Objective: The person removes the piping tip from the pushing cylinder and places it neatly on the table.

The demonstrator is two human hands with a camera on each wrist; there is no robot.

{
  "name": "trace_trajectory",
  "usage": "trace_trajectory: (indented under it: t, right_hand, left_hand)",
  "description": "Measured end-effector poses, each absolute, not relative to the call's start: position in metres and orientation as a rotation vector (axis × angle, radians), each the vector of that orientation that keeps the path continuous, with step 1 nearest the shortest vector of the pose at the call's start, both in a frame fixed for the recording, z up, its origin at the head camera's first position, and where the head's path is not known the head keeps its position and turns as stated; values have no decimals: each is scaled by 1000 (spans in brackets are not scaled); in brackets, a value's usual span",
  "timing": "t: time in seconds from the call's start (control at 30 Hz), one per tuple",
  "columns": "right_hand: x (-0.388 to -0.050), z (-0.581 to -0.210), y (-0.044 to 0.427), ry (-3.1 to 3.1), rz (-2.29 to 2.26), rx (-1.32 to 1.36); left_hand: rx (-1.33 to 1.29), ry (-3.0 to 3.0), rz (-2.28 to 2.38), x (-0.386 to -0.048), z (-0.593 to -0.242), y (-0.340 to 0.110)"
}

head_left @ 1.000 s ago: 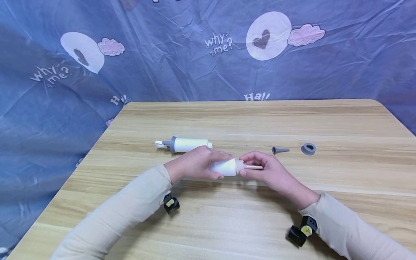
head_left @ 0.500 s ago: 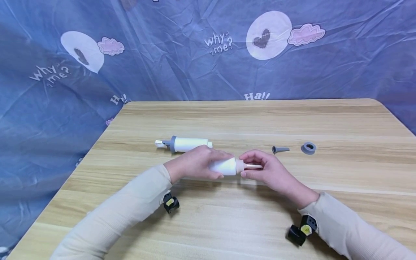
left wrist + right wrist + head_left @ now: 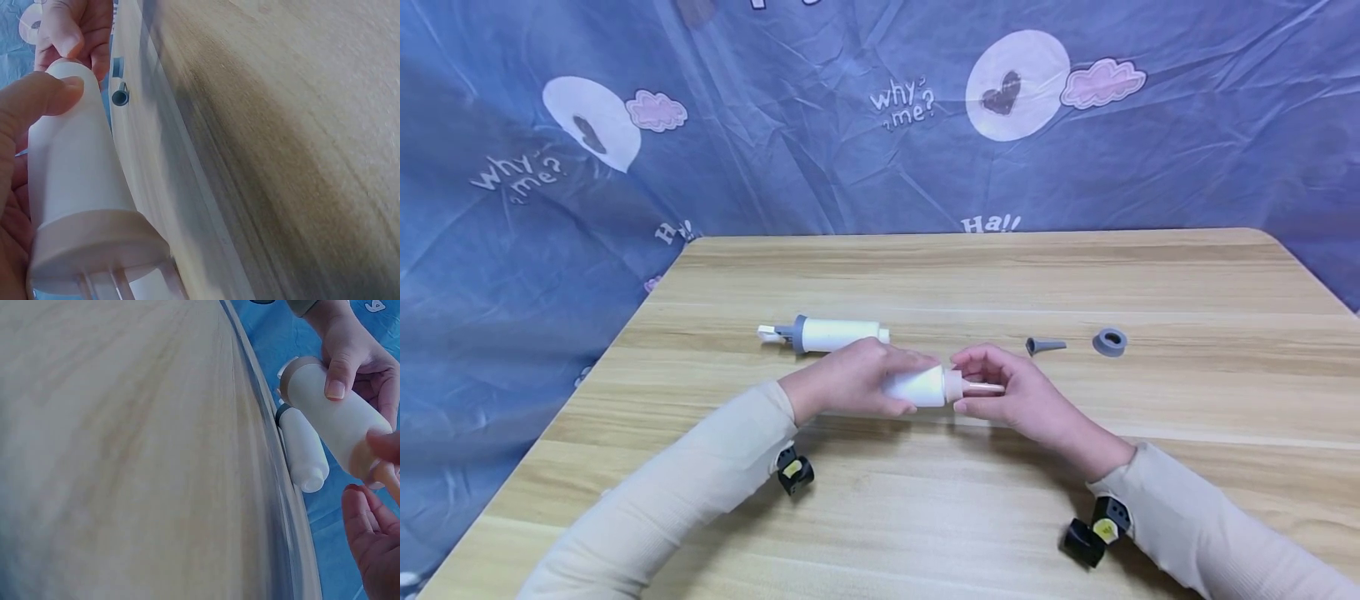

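My left hand (image 3: 853, 379) grips a white-barrelled icing syringe (image 3: 921, 389), its thumb lying along the barrel. A wide beige end cap (image 3: 94, 240) with a clear pinkish plunger part shows at the rear in the left wrist view. At the front are a beige collar (image 3: 953, 386) and a slim pale nozzle (image 3: 985, 387). My right hand (image 3: 1022, 393) has its fingers and thumb on either side of that collar; in the right wrist view the thumb overlaps it, slightly blurred. The nozzle points into the right palm.
Behind the left hand lies a second white syringe (image 3: 838, 334) with a grey flange and plunger. A small grey cone nozzle (image 3: 1045, 345) and a grey ring (image 3: 1109, 342) lie farther right on the wooden table (image 3: 925, 517). Blue printed cloth (image 3: 820, 150) hangs behind.
Both hands stay in almost the same place. The right fingertips shift slightly about the collar; the head view tilts a little.
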State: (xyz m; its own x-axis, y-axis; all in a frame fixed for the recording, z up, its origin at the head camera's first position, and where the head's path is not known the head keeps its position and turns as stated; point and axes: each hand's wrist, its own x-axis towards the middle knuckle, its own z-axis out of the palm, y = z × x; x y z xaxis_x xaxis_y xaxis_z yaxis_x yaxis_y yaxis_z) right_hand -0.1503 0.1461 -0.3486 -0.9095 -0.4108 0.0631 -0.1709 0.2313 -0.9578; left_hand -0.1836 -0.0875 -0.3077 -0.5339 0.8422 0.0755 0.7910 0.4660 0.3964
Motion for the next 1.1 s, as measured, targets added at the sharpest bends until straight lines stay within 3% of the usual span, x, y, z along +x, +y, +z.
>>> trace_trajectory:
  t: [1.1]
  right_hand:
    - [-151, -353, 147, 2288, -1742, -562]
  left_hand:
    - [1500, 2603, 554, -183, -313, -90]
